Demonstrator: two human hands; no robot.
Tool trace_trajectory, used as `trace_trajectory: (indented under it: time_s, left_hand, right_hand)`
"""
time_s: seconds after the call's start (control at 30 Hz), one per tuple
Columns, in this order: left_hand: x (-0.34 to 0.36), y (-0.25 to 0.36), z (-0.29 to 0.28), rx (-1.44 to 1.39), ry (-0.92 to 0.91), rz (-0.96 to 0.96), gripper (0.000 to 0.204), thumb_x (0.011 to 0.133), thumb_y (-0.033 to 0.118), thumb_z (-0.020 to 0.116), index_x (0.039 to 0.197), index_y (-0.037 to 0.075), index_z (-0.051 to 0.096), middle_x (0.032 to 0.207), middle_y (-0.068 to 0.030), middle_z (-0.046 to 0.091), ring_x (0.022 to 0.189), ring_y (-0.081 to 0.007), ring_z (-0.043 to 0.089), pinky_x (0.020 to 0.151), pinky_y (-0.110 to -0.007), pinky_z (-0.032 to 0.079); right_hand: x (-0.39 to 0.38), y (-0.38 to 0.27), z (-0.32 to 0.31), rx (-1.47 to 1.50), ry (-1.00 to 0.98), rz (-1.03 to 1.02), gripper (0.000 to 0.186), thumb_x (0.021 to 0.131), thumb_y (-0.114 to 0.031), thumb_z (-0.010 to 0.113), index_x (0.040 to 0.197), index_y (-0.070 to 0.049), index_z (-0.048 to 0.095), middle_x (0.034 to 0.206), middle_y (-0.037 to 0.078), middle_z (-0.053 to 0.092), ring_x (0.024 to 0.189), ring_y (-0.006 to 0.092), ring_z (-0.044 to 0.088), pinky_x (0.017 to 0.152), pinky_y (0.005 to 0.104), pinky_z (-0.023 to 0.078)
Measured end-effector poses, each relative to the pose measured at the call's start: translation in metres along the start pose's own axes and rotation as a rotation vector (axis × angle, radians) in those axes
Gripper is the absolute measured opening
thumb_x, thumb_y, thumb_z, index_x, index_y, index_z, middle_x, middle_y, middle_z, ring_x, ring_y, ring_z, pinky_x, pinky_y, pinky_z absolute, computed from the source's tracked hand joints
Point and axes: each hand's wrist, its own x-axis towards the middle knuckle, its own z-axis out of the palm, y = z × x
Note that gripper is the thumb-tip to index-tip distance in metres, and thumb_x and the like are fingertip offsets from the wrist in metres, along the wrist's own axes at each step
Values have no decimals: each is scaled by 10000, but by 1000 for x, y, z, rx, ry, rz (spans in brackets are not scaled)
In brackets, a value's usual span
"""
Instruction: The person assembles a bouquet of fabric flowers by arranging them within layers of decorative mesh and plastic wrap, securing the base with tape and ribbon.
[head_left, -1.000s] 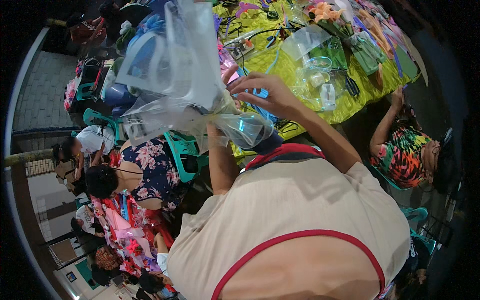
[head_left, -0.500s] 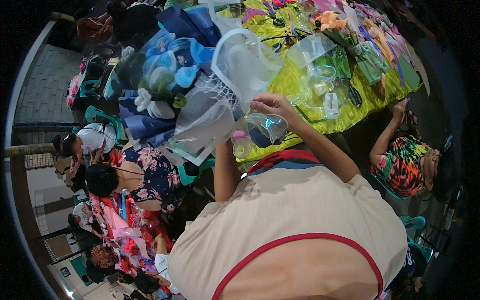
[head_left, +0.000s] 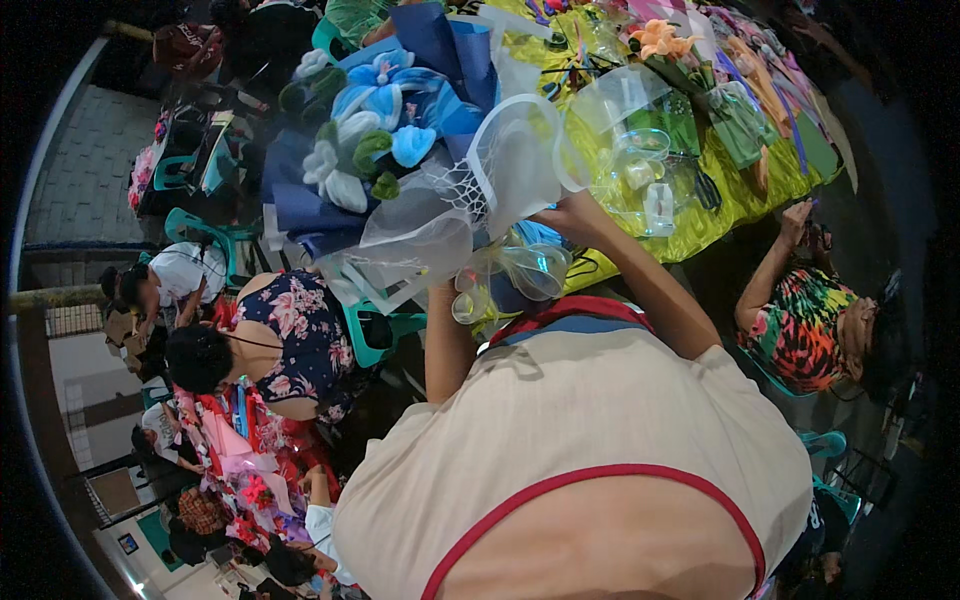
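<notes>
In front of me is a bouquet of blue and white fuzzy flowers with green leaves. Dark blue paper and translucent white wrapping with a netted strip surround it. My left forearm reaches up beneath the bouquet; the wrapping hides that hand. My right hand is at the lower right edge of the white wrapping. Its fingers are bent closed and partly covered, so what they hold is hidden. Clear plastic loops hang below the bouquet, between my forearms.
A table with a shiny yellow-green cloth holds clear plastic pieces, an orange flower and wrapped flowers. People sit close on both sides. A green chair stands left, near a table of pink and red flowers.
The bouquet has shifted right and turned slightly, showing more dark blue paper at its back. My right hand has moved slightly right and down, and its fingertips are now behind the wrapping.
</notes>
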Motion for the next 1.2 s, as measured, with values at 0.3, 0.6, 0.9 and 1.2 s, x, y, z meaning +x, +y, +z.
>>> trace_trajectory:
  time_s: [0.3, 0.6, 0.9, 1.2]
  left_hand:
    - [5, -14, -11, -29, 30, -41, 656, 787, 388, 515, 1263, -2, 288, 1236, -166, 365, 1152, -278, 351, 933, -350, 344]
    - [20, -36, -21, -54, 30, -94, 643, 786, 385, 516, 1253, -2, 301, 1219, -162, 376, 1138, -274, 360, 929, -348, 345]
    - [12, -52, -15, -53, 15, -133, 630, 786, 382, 517, 1242, -3, 314, 1202, -158, 387, 1124, -269, 370, 925, -346, 346]
    - [11, -54, -18, -47, 28, -149, 617, 785, 379, 517, 1232, -3, 327, 1185, -154, 397, 1111, -264, 379, 921, -344, 348]
  right_hand:
    - [-3, 24, 8, -211, 153, -176, 256, 701, -153, 668, 885, 0, 576, 850, 85, 620, 743, 138, 594, 692, 269, 465]
    - [-8, -9, 27, -216, 315, -159, 403, 608, -207, 752, 884, 6, 549, 822, 110, 596, 765, 213, 595, 673, 300, 462]
    - [-2, -8, 34, -527, 456, -121, 482, 541, -337, 769, 821, -26, 531, 776, 110, 552, 672, 296, 566, 585, 344, 453]
    - [-2, 0, 37, -596, 461, -188, 274, 609, -240, 712, 758, -54, 576, 752, 71, 568, 630, 261, 580, 536, 340, 457]
